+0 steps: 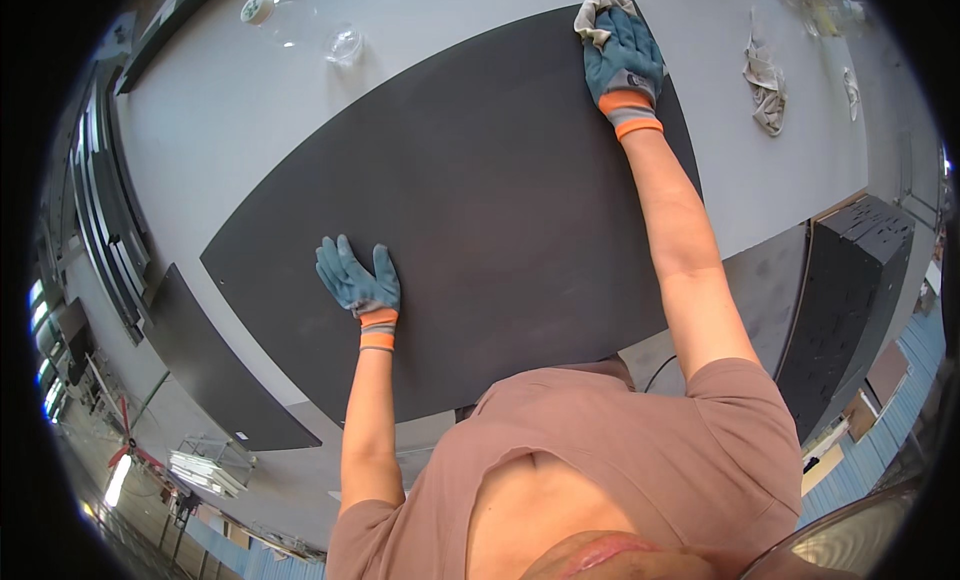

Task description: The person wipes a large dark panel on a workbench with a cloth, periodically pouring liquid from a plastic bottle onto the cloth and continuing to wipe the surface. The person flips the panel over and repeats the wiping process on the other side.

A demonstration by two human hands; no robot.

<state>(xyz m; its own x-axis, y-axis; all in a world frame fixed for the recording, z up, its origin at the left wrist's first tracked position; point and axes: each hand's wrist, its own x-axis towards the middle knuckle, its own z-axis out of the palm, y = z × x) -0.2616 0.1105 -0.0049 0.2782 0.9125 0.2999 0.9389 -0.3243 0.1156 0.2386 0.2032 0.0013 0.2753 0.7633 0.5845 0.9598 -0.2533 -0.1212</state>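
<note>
A large flat dark grey panel (500, 200) lies before me on a light grey table. My left hand (360, 278), in a blue-grey work glove with an orange cuff, rests flat on the panel's left part, thumb apart from the fingers. At the far right corner of the panel, my right hand (625, 65) wears a matching glove and presses down on a pale crumpled cloth rag (592, 25). Part of the rag sticks out past the fingertips; the rest is hidden under the glove.
On the table (180, 160) at the far left are a clear bottle with a pale cap (257, 10) and a small clear round container (343, 45). Another rag (766, 88) lies at right. Dark panels are stacked (845, 300) at right; another dark panel (220, 370) lies at left.
</note>
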